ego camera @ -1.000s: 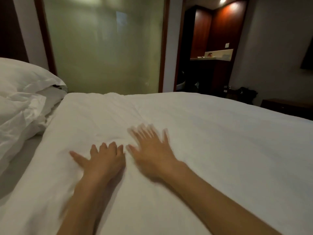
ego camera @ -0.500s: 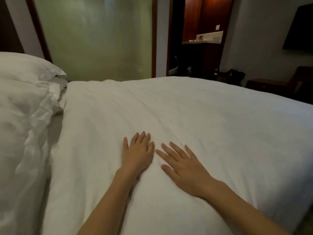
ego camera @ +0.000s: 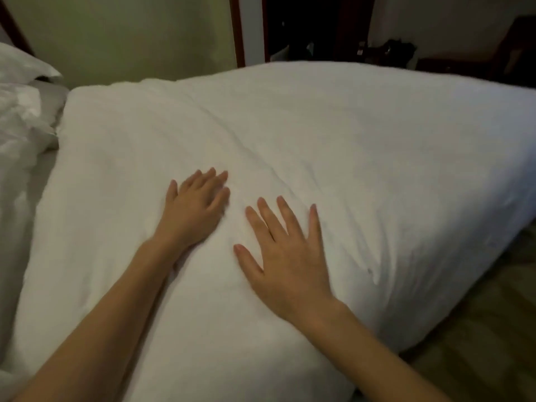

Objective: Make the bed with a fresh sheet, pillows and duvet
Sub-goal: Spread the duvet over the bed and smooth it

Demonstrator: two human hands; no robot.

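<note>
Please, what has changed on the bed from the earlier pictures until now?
Both hands slid toward the foot of the bed, the right hand now nearer the bed edge, the left hand beside it. Nothing was gripped or released. Both stay flat on the white duvet; the pillows remain rumpled at left.

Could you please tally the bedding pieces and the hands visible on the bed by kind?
Duvets: 1, the white duvet spread over the bed.
Pillows: 1, the white pillow at far left.
Crumpled white linen: 1, the crumpled linen below the pillow; what kind cannot be told.
Hands: 2, the left hand and the right hand, both flat on the duvet.
Total: 5
</note>
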